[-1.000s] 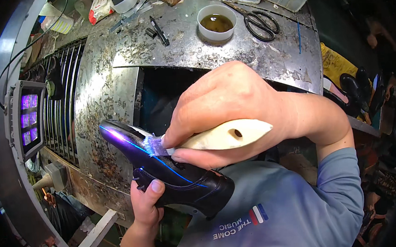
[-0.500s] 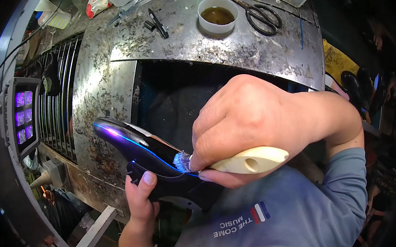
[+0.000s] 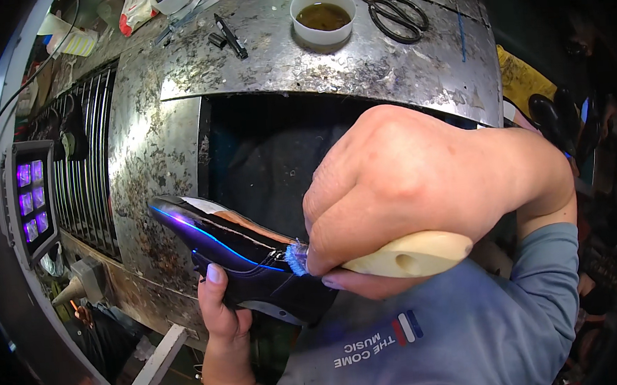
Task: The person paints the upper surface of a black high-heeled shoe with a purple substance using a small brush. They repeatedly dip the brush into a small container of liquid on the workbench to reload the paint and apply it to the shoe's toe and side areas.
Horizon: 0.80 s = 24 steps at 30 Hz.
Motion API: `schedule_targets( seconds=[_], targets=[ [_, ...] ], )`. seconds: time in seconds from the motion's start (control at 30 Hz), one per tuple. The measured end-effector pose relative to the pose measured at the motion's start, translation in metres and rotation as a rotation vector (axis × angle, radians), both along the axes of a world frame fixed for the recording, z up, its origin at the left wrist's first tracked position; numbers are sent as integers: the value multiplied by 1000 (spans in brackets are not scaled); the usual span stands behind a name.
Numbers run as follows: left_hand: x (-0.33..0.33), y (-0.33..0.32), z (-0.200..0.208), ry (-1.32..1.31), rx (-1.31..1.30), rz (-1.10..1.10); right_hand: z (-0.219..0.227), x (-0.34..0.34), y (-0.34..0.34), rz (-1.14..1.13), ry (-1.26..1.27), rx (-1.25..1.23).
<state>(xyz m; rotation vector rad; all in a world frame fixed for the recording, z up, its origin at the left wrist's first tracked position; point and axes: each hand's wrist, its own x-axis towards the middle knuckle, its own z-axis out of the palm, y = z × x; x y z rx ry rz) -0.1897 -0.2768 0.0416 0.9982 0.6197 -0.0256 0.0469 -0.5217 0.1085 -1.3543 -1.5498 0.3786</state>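
A black leather shoe [image 3: 265, 285] lies tilted on its side in front of me, toe to the left, its underside facing away with a white and brown strip showing. Along its lower edge a line glows blue. My left hand [image 3: 223, 306] grips the shoe from the near side, thumb on the upper, other fingers mostly hidden beneath. In my right hand [image 3: 401, 186] is a brush [image 3: 431, 252] with a pale handle, held close to the bristles. The bluish bristle tips touch the shoe's edge near the heel end, where the surface looks wet.
A stained metal bench [image 3: 257, 71] has a dark opening behind the shoe. On it are a white bowl [image 3: 322, 20] of brownish liquid, black-handled scissors [image 3: 398, 18] and a black marker [image 3: 230, 37]. A purple lamp [image 3: 34, 201] and metal bars [image 3: 84, 151] stand at left.
The brush has moved slightly right along the shoe's edge toward the heel. The shoe has tipped so more of its underside shows. The bench has shifted a little up and left in view.
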Motion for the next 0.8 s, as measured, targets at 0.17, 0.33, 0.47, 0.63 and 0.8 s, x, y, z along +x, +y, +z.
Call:
schedule_targets(
  seconds=[0.17,0.33,0.47,0.63,0.8],
  targets=[
    [3,-6,-8,-72,-132,42,8,0,-5,-30,3,4],
    [10,-16,-13,-19,-186,114,15,0,-11,-65,-36,23],
    [19,-24,-12,-152,-323,28,14,-1,-10,-86,-67,115],
    [21,-29,-21,-168,-658,216,20,-1,-9,-118,-125,159],
    [21,-39,-28,-88,-648,167,24,4,-1,-166,-137,329]
  ],
)
